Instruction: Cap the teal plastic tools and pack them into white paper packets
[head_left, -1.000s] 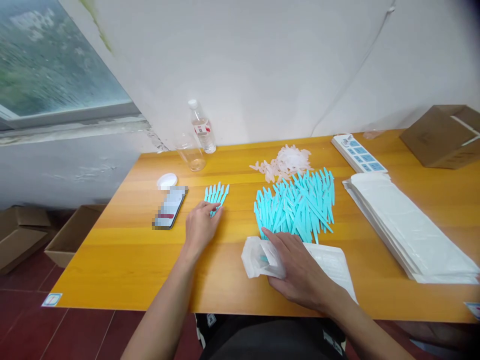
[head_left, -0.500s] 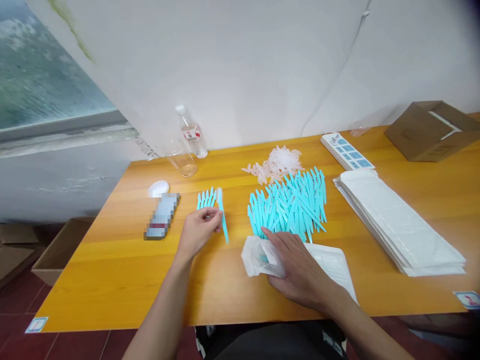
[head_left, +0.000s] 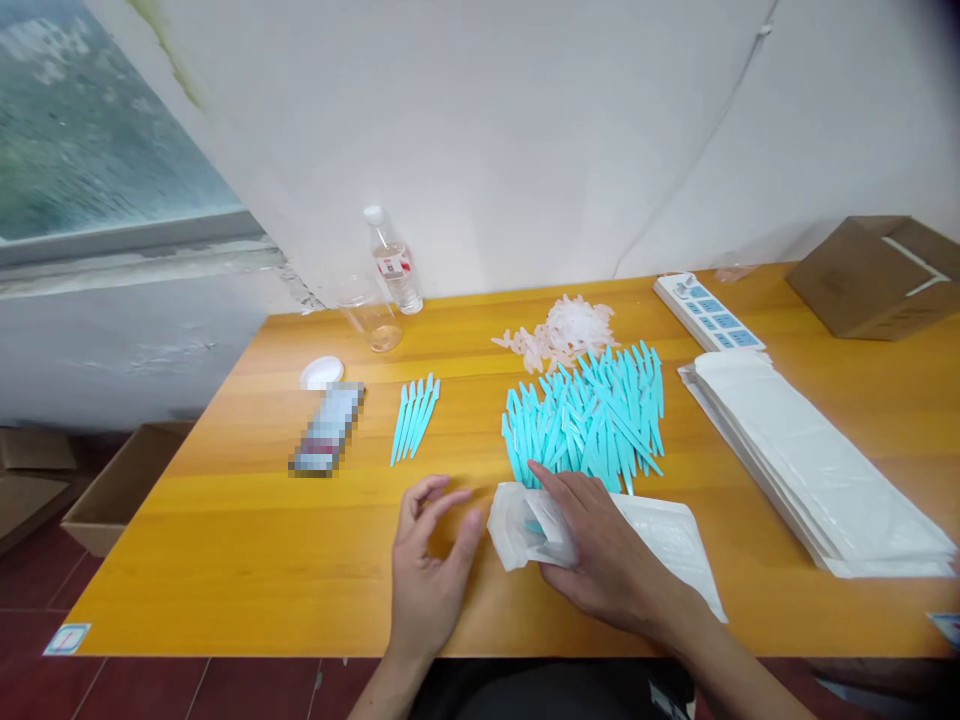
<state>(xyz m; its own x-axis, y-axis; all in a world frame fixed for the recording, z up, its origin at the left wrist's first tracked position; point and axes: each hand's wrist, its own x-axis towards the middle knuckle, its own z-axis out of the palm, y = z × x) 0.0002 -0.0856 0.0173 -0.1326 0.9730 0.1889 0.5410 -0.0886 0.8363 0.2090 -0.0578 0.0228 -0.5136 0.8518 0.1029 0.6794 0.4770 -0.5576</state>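
Observation:
My right hand [head_left: 600, 545] is closed around a white pouch [head_left: 517, 530], its mouth held open toward the left. Inside the pouch a bit of turquoise [head_left: 534, 526] shows. To the left of that mouth is my left hand [head_left: 435, 560], fingers curved and apart, with nothing between them. Beyond it lies a short row of slim turquoise knife-shaped pieces [head_left: 415, 418], side by side. A large heap of the same turquoise pieces [head_left: 585, 420] spreads just past the pouch. Part of another white pouch [head_left: 667, 545] lies flat under my right forearm.
Small translucent pieces [head_left: 577, 330] are piled behind the heap. A stack of white pouches [head_left: 817, 460] and a power strip [head_left: 709, 312] lie to the right, with a cardboard box [head_left: 877, 280] beyond. Leftward are a phone [head_left: 328, 430], white lid [head_left: 322, 372], clear jar [head_left: 375, 325] and water bottle [head_left: 397, 265].
My left hand has let go of a turquoise piece and moved from the short row toward me, near the pouch. The right hand keeps its hold. The camera view has shifted slightly.

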